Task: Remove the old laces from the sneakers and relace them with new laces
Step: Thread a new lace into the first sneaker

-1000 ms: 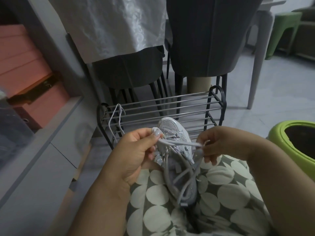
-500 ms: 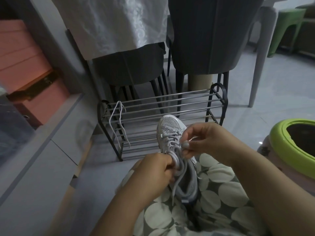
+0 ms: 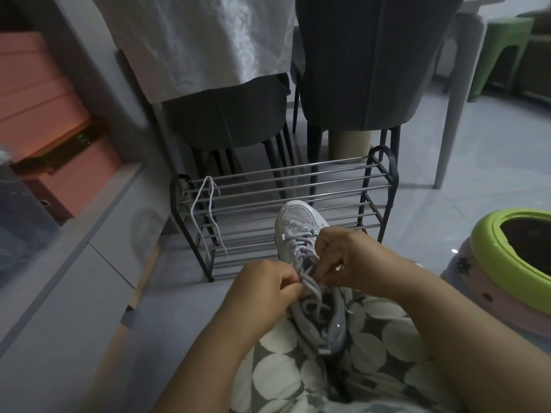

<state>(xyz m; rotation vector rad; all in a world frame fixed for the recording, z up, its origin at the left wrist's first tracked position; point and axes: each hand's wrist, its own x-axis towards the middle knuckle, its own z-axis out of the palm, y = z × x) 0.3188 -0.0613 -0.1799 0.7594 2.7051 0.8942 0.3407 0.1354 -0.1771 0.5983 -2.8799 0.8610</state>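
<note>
Pinching the grey lace (image 3: 310, 289) with both hands, left hand (image 3: 268, 289) and right hand (image 3: 347, 263), over the sneaker (image 3: 310, 263) on the lap, one uneven tug could probably yank it from an eyelet.

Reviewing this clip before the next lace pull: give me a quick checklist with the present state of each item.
1. Sneaker steady on the lap: ok.
2. Left hand pinches the grey lace: ok.
3. Right hand grips the lace: ok.
4. Which eyelet is being worked: cannot tell.
5. Spare lace within sight, hanging on the shoe rack: ok.
6. Whether the fitted lace is old or new: cannot tell.
</note>
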